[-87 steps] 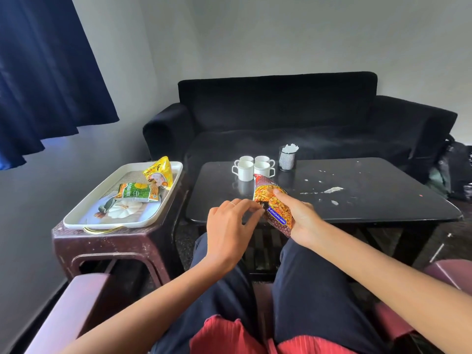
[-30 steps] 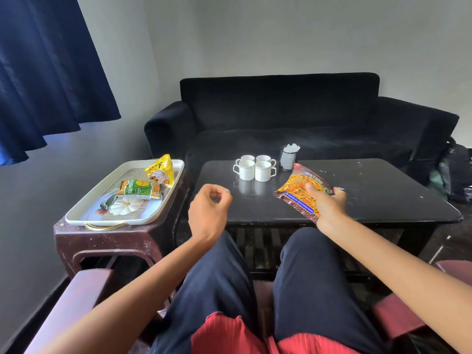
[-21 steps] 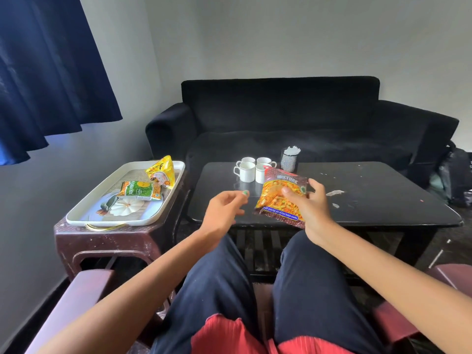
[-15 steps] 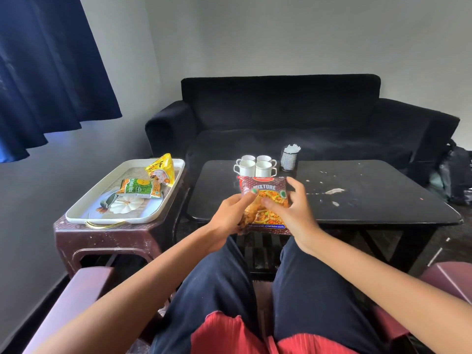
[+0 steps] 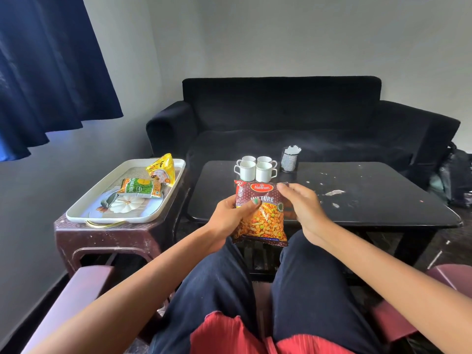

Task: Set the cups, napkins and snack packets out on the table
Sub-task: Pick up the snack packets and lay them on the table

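A maroon and orange snack packet (image 5: 264, 218) is held upright over the near edge of the black table (image 5: 370, 200). My left hand (image 5: 229, 215) grips its left side, thumb across the front. My right hand (image 5: 304, 208) holds its right side near the top corner. Several white cups (image 5: 255, 169) stand grouped at the table's far left. Beside them is a mesh holder with white napkins (image 5: 290, 158). A green packet (image 5: 140, 187) and a yellow packet (image 5: 162, 168) lie in the white tray (image 5: 84, 208).
The tray rests on a maroon plastic stool (image 5: 102, 241) left of the table. A black sofa (image 5: 293, 118) stands behind the table. White specks mark the tabletop's middle. A dark bag (image 5: 457, 180) lies at far right. My knees sit below the table edge.
My right hand swung the packet from the table's right side back to the centre and turned it upright. My left hand came up and took hold of its left side.
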